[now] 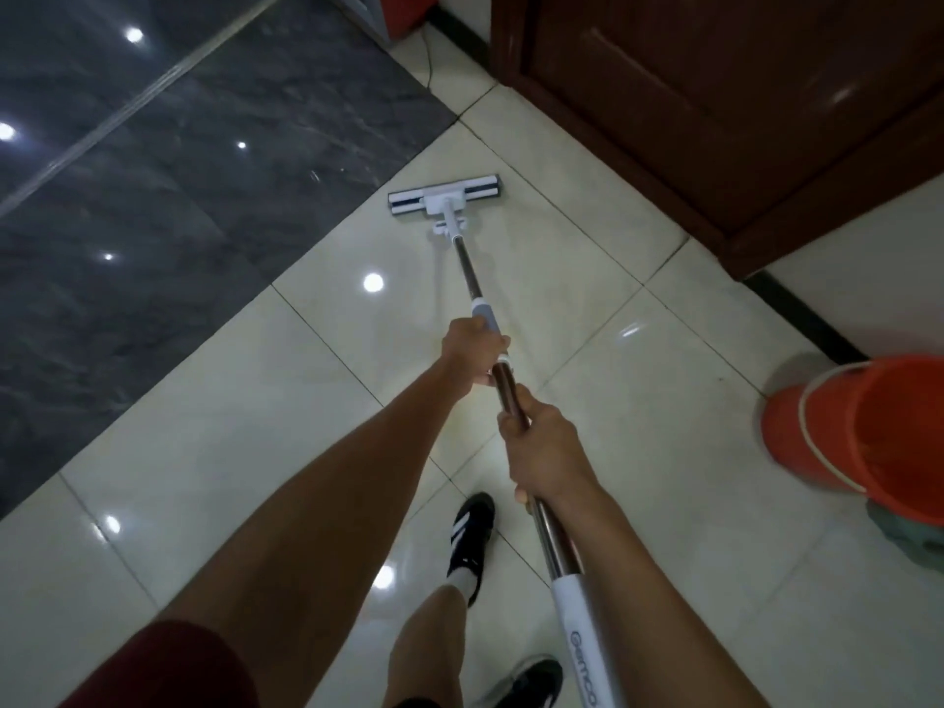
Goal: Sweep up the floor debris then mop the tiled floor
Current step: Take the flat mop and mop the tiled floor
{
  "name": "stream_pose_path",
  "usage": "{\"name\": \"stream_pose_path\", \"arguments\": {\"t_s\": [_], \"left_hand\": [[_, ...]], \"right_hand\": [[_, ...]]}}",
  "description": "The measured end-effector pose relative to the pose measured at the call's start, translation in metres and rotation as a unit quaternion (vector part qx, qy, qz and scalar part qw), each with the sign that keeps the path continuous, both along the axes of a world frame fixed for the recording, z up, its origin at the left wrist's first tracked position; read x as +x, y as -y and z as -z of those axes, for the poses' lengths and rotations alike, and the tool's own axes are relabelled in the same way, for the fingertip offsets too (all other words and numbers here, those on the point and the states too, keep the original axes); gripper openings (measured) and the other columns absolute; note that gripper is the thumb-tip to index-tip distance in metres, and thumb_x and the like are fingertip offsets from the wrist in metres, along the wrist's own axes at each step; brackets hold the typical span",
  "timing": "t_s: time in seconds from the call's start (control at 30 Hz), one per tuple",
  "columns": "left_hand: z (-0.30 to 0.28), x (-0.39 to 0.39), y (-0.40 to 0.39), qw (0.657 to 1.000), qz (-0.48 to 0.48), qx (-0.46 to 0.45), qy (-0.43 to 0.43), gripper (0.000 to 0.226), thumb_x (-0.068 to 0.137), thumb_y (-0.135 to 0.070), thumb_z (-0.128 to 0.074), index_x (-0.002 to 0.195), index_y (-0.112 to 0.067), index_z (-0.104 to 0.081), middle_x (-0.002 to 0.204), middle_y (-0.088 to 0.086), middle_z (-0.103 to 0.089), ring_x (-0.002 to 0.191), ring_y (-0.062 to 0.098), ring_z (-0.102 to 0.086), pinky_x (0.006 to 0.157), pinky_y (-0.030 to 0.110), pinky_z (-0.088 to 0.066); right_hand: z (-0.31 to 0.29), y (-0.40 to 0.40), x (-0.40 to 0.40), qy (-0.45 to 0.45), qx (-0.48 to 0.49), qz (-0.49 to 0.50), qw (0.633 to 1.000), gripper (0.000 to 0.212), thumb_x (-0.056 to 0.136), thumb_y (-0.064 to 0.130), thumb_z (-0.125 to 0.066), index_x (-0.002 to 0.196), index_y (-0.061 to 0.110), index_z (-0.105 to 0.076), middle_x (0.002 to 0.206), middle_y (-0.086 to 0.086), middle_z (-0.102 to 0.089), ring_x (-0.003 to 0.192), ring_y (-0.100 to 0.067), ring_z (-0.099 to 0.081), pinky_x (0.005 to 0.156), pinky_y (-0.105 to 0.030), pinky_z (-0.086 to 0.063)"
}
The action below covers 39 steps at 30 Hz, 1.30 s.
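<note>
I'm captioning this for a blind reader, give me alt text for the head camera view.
A person grips a flat mop's handle with both hands, left hand ahead of right hand, its mop head flat on glossy cream floor tiles. An orange bucket stands at right, a dark wooden door beyond.

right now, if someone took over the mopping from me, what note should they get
Left hand: grips the mop handle at the grey collar, further down the pole.
Right hand: grips the pole nearer the body, above the white sleeve.
Mop head: flat on the cream tiled floor, close to the dark grey tile edge and short of the wooden door.
Orange bucket: on the floor to the right.
Done: no debris visible on the tiles in view, so sweeping looks finished.
Left: mopping is under way; how much floor is covered cannot be told.
</note>
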<state>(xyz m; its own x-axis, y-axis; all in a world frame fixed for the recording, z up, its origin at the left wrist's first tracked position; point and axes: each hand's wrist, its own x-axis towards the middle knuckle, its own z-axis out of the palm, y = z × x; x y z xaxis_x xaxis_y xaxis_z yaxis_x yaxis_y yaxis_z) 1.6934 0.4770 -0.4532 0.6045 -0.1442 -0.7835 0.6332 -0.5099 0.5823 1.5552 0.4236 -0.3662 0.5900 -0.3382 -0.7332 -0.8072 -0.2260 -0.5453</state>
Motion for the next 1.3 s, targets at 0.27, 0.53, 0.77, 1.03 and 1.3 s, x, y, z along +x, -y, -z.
{"name": "stream_pose_path", "arguments": {"t_s": [0.27,0.53,0.77,1.03,1.3], "left_hand": [[0.038,0.133,0.048,0.998,-0.041,0.003,0.050,0.039,0.091,-0.023,-0.073,0.123,-0.003,-0.061,0.109,0.012,-0.067,0.092,0.030,-0.071,0.076,0.037,-0.061],[0.044,0.114,0.068,0.999,0.024,0.017,0.031,0.036,0.095,-0.010,-0.062,0.129,0.001,-0.057,0.120,0.020,-0.067,0.093,0.030,-0.072,0.063,0.037,-0.064],[0.030,0.045,0.068,0.995,0.089,0.025,0.026,0.032,0.096,-0.009,-0.061,0.125,0.004,-0.060,0.107,0.018,-0.068,0.081,0.029,-0.072,0.059,0.036,-0.063],[0.016,-0.113,0.079,0.983,0.178,0.052,0.001,0.038,0.093,-0.008,-0.063,0.130,0.002,-0.057,0.119,0.021,-0.066,0.096,0.036,-0.072,0.066,0.047,-0.065],[0.006,-0.327,0.087,0.982,0.181,0.053,-0.033,0.032,0.091,-0.008,-0.065,0.123,-0.003,-0.062,0.115,0.019,-0.069,0.087,0.032,-0.073,0.053,0.035,-0.061]], "right_hand": [[0.038,0.052,0.128,0.011,-0.021,-0.037,0.999,0.026,0.100,0.033,-0.048,0.124,0.029,-0.056,0.081,-0.006,-0.065,0.053,-0.027,-0.069,0.055,-0.042,-0.062],[0.038,0.074,0.097,-0.009,0.025,0.005,1.000,0.049,0.101,0.036,-0.047,0.149,0.037,-0.038,0.087,-0.005,-0.063,0.051,-0.021,-0.057,0.055,-0.037,-0.057],[0.031,0.057,0.021,-0.002,0.042,0.054,0.998,0.046,0.103,0.033,-0.044,0.148,0.035,-0.040,0.088,-0.002,-0.057,0.064,-0.019,-0.056,0.062,-0.034,-0.052],[0.011,0.050,-0.141,0.004,0.023,0.065,0.998,0.036,0.104,0.032,-0.044,0.139,0.029,-0.046,0.083,0.001,-0.056,0.063,-0.015,-0.054,0.065,-0.031,-0.052],[-0.009,0.052,-0.354,-0.010,0.029,0.073,0.997,0.037,0.104,0.030,-0.042,0.140,0.020,-0.044,0.079,0.006,-0.053,0.053,-0.004,-0.052,0.054,-0.023,-0.048]]}}
